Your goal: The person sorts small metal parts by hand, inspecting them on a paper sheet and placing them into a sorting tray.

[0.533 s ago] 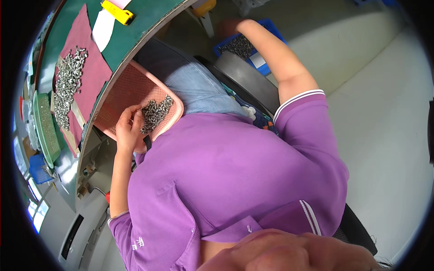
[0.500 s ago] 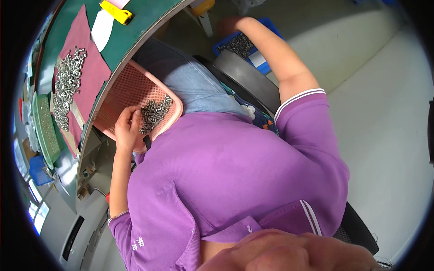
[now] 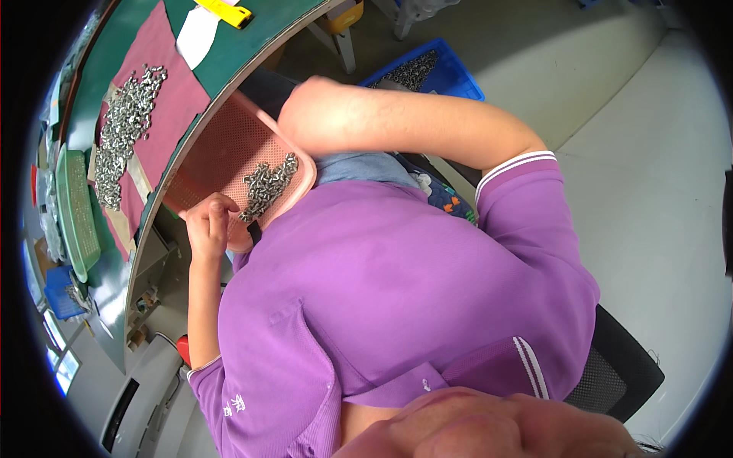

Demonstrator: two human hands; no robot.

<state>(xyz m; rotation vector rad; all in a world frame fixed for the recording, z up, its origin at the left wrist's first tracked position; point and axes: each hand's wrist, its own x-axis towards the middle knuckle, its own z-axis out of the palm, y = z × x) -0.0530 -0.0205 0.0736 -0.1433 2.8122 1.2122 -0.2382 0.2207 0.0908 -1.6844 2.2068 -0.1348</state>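
Observation:
A pink mesh basket (image 3: 229, 145) sits tilted on my lap, partly under the table edge. Small shiny metal parts (image 3: 269, 183) lie heaped at its near right end. My left hand (image 3: 210, 225) is closed on the basket's near left rim, its fingers curled close to the heap. Beside the far right rim is my right hand (image 3: 309, 114), back of the hand toward me. Its fingers are hidden and slightly smeared, so whether it holds anything does not show.
More metal parts (image 3: 128, 130) are piled on a dark red cloth (image 3: 179, 99) on the green table (image 3: 256, 38). A yellow cutter (image 3: 229, 13), white paper (image 3: 197, 38) and green basket (image 3: 76, 221) lie there too. Right of the table, a blue bin (image 3: 458, 76) holds dark metal parts.
My right hand has come back from the blue bin to the pink basket's right rim. My left hand stays at the near rim, slightly lower and more curled.

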